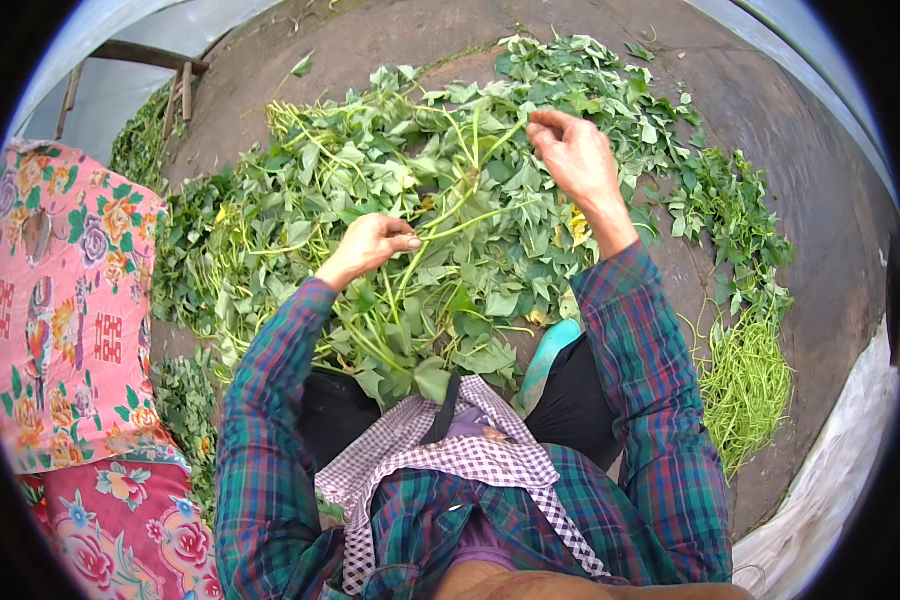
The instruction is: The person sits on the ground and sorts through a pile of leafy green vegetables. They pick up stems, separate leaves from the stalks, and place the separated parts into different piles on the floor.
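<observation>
My left hand [375,246] pinches a green leafy vine [450,212] between thumb and fingers, above a wide heap of cut vines [495,247] with lobed leaves. Up and to the right, my right hand [574,154] has its thumb and fingertips closed on the upper end of a pale green stem of the same vine. More stems and leaves trail down from my left hand towards the checked apron [465,456]. At the right on the floor lies a pile of bare, stripped green stems [746,382].
Floral pink cloths [82,300] cover something at the left. Further vines [735,217] spread along the right of the concrete floor [817,300]. White sheeting [832,457] edges the lower right. A wooden frame [150,56] stands at the upper left. My turquoise shoe [547,360] touches the heap.
</observation>
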`<state>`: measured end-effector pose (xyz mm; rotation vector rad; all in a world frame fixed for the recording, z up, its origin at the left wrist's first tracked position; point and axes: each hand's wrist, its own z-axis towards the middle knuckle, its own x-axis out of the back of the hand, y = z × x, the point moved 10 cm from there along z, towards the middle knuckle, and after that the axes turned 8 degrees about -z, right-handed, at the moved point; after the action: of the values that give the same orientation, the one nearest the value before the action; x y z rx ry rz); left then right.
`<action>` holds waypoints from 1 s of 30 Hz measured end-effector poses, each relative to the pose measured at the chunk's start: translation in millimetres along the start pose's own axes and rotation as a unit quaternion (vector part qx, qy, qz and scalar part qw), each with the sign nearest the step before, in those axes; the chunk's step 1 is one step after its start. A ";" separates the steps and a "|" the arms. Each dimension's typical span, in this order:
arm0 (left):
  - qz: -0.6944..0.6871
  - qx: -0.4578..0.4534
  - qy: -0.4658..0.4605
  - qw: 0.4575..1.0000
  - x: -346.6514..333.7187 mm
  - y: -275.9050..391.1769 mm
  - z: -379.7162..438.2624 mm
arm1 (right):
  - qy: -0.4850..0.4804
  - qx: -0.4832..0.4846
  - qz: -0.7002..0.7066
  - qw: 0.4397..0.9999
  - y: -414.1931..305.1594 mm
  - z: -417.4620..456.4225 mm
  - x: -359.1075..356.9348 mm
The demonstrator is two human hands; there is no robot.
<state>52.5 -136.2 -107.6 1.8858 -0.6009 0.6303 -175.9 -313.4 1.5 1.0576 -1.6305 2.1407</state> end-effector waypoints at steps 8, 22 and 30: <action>-0.201 -0.120 0.001 0.972 43.7 99.2 -118.9 | -0.288 -0.182 0.349 0.873 22.6 -30.8 -96.1; 0.118 -0.155 0.403 0.894 143.0 109.1 -136.8 | -0.073 0.069 0.469 0.878 -100.0 -42.5 -12.8; 0.013 -0.161 0.462 0.872 113.2 186.4 -132.8 | 0.108 0.284 0.089 0.948 -172.8 -128.2 -47.6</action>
<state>-6.8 -94.8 137.4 1.0684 -0.0788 1.2481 -91.0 -126.5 81.8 0.7806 -1.0643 2.8282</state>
